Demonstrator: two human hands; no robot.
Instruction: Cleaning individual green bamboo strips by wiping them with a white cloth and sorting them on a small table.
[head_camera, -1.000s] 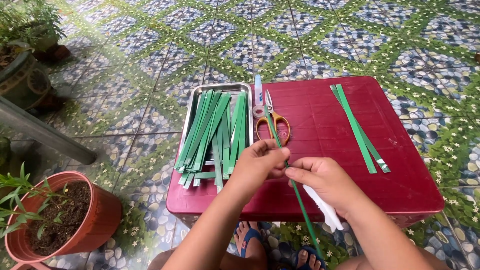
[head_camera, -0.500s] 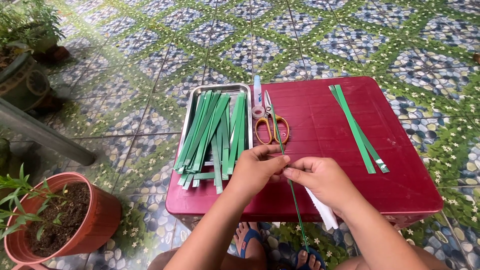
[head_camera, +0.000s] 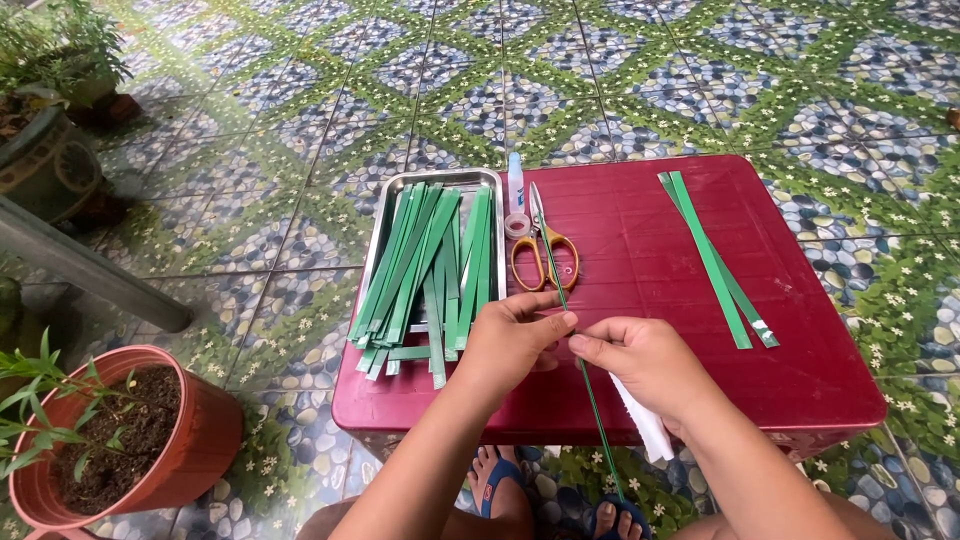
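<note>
A thin green stick (head_camera: 553, 268) runs from over the scissors down past the front edge of the red plastic table (head_camera: 650, 260). My left hand (head_camera: 510, 345) and my right hand (head_camera: 645, 362) pinch it between fingertips at the middle, close together. A white strip (head_camera: 640, 420) hangs under my right hand. To the left, a metal tray (head_camera: 384, 215) holds several green paper strips (head_camera: 425, 270) that spill over its near edge.
Orange-handled scissors (head_camera: 545, 255) and a small glue tube (head_camera: 516, 182) lie beside the tray. Two green strips (head_camera: 715, 258) rest at the table's right. A terracotta pot (head_camera: 195, 440) with a plant stands at lower left, on a patterned tile floor (head_camera: 480, 80).
Both hands stay on the green stick near the table's front. The stick's lower end has swung slightly left; the hands shifted a little.
</note>
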